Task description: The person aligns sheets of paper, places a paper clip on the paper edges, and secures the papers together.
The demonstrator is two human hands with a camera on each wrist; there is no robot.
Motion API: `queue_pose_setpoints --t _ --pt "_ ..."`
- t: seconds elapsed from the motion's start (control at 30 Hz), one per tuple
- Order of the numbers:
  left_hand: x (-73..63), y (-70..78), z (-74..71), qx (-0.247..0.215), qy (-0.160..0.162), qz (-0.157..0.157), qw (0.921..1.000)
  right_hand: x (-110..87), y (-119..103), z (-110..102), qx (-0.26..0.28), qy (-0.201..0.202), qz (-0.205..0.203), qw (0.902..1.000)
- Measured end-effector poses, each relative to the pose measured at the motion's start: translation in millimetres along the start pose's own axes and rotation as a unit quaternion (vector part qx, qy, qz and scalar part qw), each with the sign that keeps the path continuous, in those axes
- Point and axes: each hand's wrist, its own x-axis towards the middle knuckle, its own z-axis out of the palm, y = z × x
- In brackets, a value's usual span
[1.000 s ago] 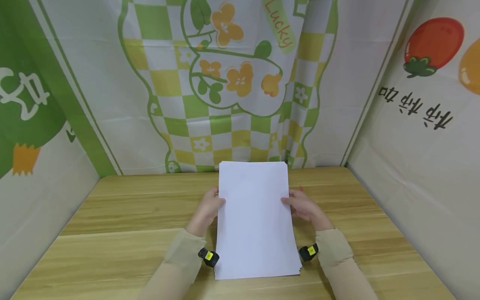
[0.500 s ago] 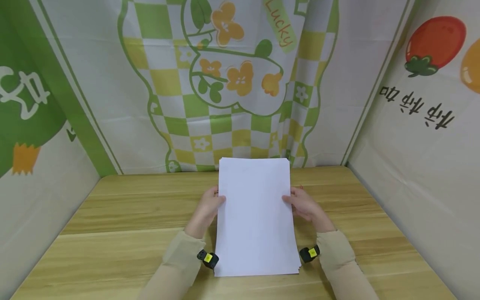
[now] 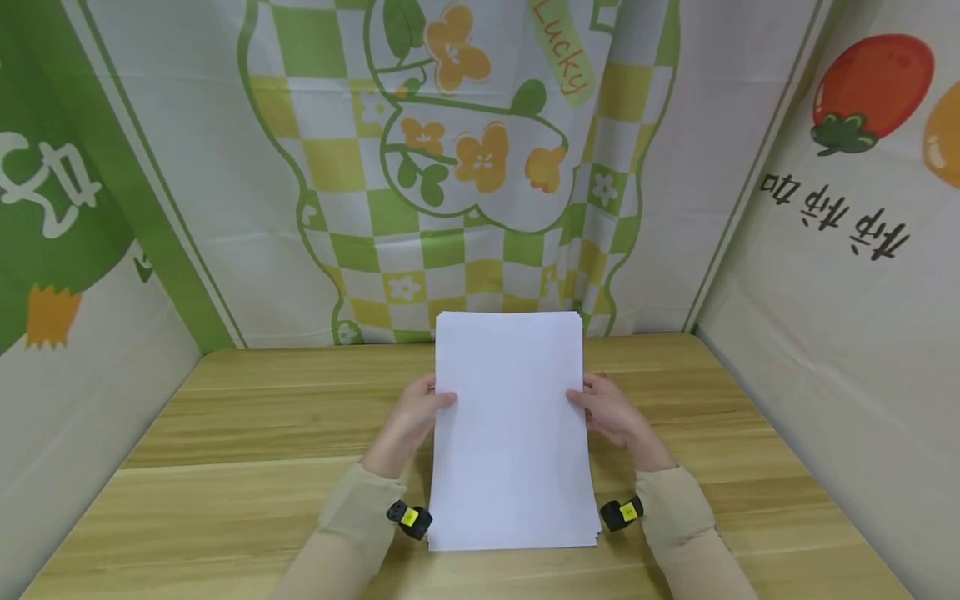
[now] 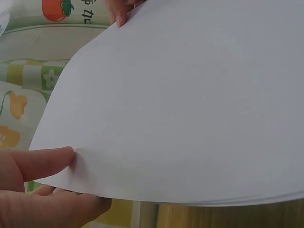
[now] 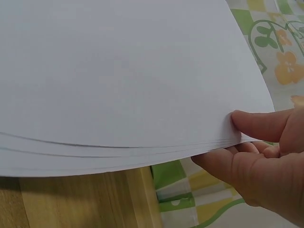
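A stack of white paper is held up between both hands, its far end raised and its near end low over the table. My left hand pinches the left edge, thumb on top and fingers underneath. On the opposite edge my right hand pinches in the same way. The right wrist view shows several sheets of the paper stack slightly fanned along the edge by the right thumb. In the left wrist view the left thumb presses the sheet near its corner. Fingers under the stack are partly hidden.
The wooden table extends to both sides of the paper. Behind it hangs a green-and-yellow checked curtain, with printed cloth walls at the sides. Each wrist carries a small black camera.
The far end of the paper stack has risen a little, and its near edge has shifted slightly away from me. Both hands keep their grip; the wrists have spread slightly outward.
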Motion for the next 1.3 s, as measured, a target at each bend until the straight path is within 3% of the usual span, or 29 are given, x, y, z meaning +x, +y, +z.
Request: queue_pose_setpoints --t 0.27,0.53,0.77,1.3 --pt "-3.2 -4.4 -3.2 0.019 -0.017 0.005 0.9997 -3.3 -0.4 0.4 0.022 0.012 -0.018 0.9995" --pt "-5.6 -5.9 -1.4 0.001 -0.017 0.012 0.9998 -4.2 -2.6 1.2 0.033 0.013 -0.028 0.9990" --pt "-7.1 -6.3 1.1 -0.010 -0.002 0.010 0.9999 -6.8 -6.2 1.2 0.025 0.026 -0.029 0.9989" --pt "-7.2 2.4 1.4 -0.034 0.042 0.021 0.9983 -7.7 -4.3 3.5 0.014 0.016 -0.031 0.9993"
